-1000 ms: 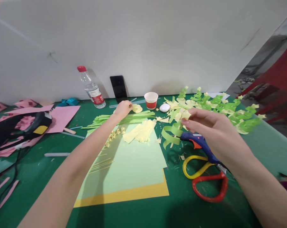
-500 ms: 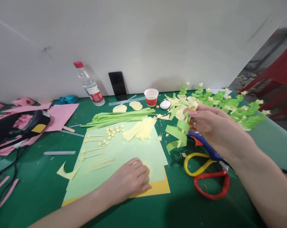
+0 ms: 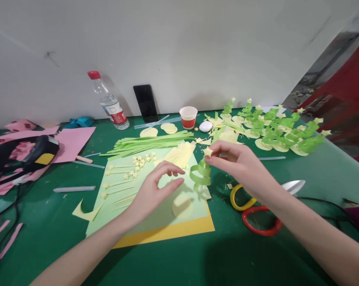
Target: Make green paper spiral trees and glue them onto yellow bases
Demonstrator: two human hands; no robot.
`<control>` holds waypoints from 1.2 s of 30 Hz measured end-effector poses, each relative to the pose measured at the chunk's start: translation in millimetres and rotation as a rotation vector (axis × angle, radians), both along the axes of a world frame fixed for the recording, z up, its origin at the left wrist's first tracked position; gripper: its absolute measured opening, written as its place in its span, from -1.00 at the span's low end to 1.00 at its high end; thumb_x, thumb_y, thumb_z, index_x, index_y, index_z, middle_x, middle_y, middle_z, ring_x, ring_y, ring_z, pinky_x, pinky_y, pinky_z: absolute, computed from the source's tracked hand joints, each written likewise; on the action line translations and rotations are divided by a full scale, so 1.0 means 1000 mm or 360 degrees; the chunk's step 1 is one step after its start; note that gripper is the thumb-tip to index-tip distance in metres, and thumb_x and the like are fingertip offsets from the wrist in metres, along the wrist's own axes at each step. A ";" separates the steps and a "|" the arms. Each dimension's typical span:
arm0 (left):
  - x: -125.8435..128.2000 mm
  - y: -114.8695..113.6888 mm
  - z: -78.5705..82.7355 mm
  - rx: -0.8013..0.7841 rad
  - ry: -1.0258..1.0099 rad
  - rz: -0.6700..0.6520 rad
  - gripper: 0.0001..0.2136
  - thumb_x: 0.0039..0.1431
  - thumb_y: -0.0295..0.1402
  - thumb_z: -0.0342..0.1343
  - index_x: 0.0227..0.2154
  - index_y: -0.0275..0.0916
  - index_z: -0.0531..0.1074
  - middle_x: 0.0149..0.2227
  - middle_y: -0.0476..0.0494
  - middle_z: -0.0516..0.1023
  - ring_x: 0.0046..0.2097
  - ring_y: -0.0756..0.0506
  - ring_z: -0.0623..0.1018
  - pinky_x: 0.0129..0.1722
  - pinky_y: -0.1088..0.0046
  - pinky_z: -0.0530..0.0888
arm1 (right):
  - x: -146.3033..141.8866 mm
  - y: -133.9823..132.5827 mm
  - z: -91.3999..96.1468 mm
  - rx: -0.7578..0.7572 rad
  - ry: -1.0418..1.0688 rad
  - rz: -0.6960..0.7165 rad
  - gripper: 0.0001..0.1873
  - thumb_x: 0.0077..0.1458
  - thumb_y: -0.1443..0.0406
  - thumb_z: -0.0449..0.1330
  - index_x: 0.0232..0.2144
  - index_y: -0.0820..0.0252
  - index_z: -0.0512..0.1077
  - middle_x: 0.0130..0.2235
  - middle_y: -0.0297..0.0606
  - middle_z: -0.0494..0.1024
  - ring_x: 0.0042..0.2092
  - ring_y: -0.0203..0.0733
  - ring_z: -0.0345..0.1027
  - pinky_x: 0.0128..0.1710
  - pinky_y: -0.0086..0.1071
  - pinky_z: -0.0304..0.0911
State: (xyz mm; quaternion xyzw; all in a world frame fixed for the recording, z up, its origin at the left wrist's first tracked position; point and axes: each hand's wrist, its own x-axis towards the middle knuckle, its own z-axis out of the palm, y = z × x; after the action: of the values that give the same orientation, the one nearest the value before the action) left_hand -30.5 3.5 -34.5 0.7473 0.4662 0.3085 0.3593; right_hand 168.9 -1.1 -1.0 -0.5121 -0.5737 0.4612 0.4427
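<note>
A star-topped green paper spiral (image 3: 200,174) hangs over the right edge of the light-green sheet (image 3: 164,212), pinched at its tip by the right hand (image 3: 241,161); gripping only there should keep it uncrushed. The left hand (image 3: 151,194), fingers apart, hovers near the cream disc (image 3: 182,205).

Yellow disc (image 3: 182,206) now on pale sheet (image 3: 160,217)

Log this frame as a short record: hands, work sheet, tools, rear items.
Right hand: pinching at the star atop a green paper spiral
Left hand: holding nothing, thumb and fingers apart, near the spiral
On pale green sheet: pale round disc
Scissors: on the table, partly hidden by the right forearm
Rear, left to right: bottle, phone, paper cup
</note>
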 end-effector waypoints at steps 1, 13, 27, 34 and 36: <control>0.002 0.000 -0.003 -0.0108 -0.0070 0.0001 -0.92 0.09 -0.28 0.07 -0.36 -0.11 0.41 -0.28 -0.08 0.45 -0.20 -0.12 0.45 -0.14 0.28 0.42 | -0.003 0.000 -0.003 0.0017 -0.0008 0.0013 -0.79 -0.19 0.24 0.28 -0.58 0.19 0.31 -0.48 -0.37 0.32 -0.42 -0.32 0.19 -0.41 -0.43 0.12; 0.003 -0.007 -0.019 -0.0568 -0.0300 -0.0067 -0.90 0.05 -0.29 0.09 -0.40 -0.15 0.47 -0.31 -0.04 0.60 -0.22 -0.11 0.57 -0.12 0.32 0.47 | -0.012 -0.004 -0.016 -0.0022 0.0162 0.0074 -0.80 -0.11 0.20 0.22 -0.54 0.19 0.30 -0.49 -0.39 0.34 -0.42 -0.34 0.23 -0.39 -0.45 0.15; -0.005 -0.002 -0.012 -0.0611 -0.0502 0.0138 -0.85 0.06 -0.31 0.07 -0.35 -0.15 0.51 -0.34 -0.06 0.56 -0.27 -0.10 0.55 -0.15 0.33 0.44 | -0.007 -0.006 -0.008 -0.0108 0.0147 0.0229 -0.82 -0.14 0.28 0.26 -0.56 0.20 0.32 -0.50 -0.40 0.32 -0.43 -0.36 0.18 -0.41 -0.47 0.09; -0.002 -0.005 -0.012 -0.0656 -0.0545 0.0171 -0.80 0.08 -0.30 0.07 -0.21 -0.17 0.38 -0.43 0.00 0.54 -0.25 -0.09 0.55 -0.16 0.38 0.41 | -0.005 0.002 -0.019 0.0042 0.0127 0.0117 -0.82 -0.17 0.28 0.29 -0.53 0.20 0.34 -0.48 -0.38 0.32 -0.40 -0.32 0.19 -0.38 -0.43 0.09; -0.001 -0.005 -0.014 -0.0680 -0.0555 0.0171 -0.83 0.06 -0.31 0.09 -0.25 -0.17 0.38 -0.42 -0.01 0.55 -0.25 -0.10 0.55 -0.17 0.40 0.41 | -0.004 0.002 -0.021 0.0084 0.0183 0.0136 -0.82 -0.12 0.26 0.26 -0.50 0.20 0.33 -0.46 -0.37 0.32 -0.38 -0.32 0.21 -0.36 -0.43 0.12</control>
State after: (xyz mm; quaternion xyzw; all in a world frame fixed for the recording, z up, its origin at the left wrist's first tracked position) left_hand -31.5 -1.8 -48.7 0.5644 0.4909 0.3457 0.5666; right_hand 165.1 1.2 -21.8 -0.4480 -0.5806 0.4930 0.4681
